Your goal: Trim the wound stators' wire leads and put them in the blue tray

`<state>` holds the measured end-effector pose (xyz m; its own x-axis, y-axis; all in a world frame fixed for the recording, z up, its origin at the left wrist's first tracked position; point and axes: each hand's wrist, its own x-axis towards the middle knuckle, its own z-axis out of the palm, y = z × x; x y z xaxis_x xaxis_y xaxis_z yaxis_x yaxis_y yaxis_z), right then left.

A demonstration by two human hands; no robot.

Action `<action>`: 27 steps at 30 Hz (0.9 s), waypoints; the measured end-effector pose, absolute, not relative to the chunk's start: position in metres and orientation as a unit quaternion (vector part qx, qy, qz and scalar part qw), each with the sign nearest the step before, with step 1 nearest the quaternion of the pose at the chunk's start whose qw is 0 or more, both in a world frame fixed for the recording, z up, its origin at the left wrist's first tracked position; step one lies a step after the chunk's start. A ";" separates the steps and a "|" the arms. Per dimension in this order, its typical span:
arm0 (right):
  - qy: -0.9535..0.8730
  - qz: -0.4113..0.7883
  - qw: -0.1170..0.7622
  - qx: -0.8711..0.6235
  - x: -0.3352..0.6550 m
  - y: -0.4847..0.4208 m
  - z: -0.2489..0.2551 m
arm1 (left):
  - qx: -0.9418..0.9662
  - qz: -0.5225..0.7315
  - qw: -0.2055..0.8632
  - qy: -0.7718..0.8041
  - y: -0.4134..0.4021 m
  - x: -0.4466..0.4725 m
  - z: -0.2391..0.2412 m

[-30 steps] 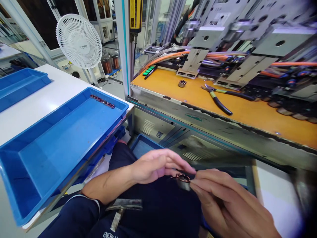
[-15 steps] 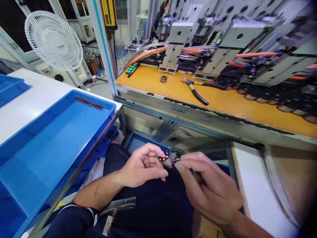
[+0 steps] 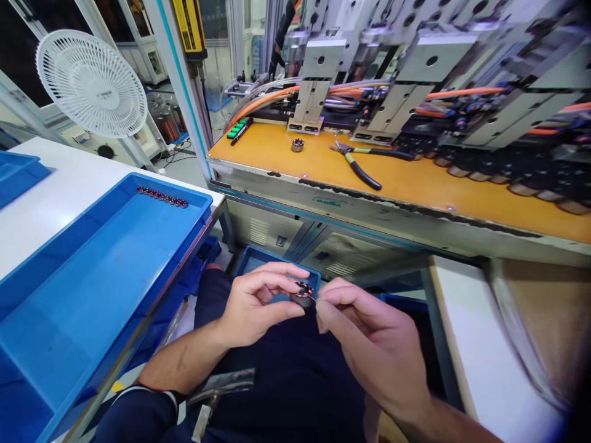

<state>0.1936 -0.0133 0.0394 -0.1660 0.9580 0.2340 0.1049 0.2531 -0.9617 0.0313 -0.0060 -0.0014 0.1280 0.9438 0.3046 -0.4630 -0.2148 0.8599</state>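
A small round motor stator (image 3: 301, 295) with copper windings sits between the thumb and fingers of my left hand (image 3: 258, 301), held above my lap. Its wound end faces up and its grey side shows below. Close at its right edge, my right hand (image 3: 364, 332) is closed in a pinch on a thin wire (image 3: 314, 299) that runs to the stator. The tips of the right fingers hide the wire's far end.
On the left table a blue tray (image 3: 106, 258) holds a row of stators (image 3: 161, 197). Pliers (image 3: 364, 166), another stator (image 3: 298, 145) and a black pen (image 3: 242, 131) lie on the orange machine bench (image 3: 258, 147). A white fan (image 3: 95, 86) stands behind.
The stator has turned from tilted to more upright in my left hand. My right hand has shifted slightly left and remains pinched beside it. The view has moved a little.
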 end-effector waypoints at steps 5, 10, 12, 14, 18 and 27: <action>-0.547 0.587 0.427 -0.417 0.196 -0.014 0.031 | 0.460 0.615 0.596 0.236 -0.006 0.031 -0.002; -0.476 0.681 0.383 -0.404 0.196 -0.011 0.026 | 0.457 0.618 0.601 0.220 -0.005 0.030 -0.001; -0.474 0.700 0.379 -0.376 0.195 -0.011 0.021 | 0.455 0.617 0.604 0.218 -0.005 0.030 0.000; -0.489 0.696 0.397 -0.345 0.194 -0.011 0.016 | 0.443 0.609 0.620 0.219 -0.004 0.032 -0.001; -0.605 0.520 0.496 -0.342 0.193 -0.008 0.013 | 0.340 0.596 0.674 0.271 0.004 0.038 -0.009; -0.772 -0.007 0.501 -0.392 0.204 0.010 0.012 | 0.591 0.592 0.312 0.451 -0.013 0.036 -0.008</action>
<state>0.2040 0.0096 0.0121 -0.1922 0.5978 0.7783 0.6115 0.6932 -0.3814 0.0356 -0.0127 -0.0085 -0.1084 0.9017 0.4185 0.1638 -0.3990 0.9022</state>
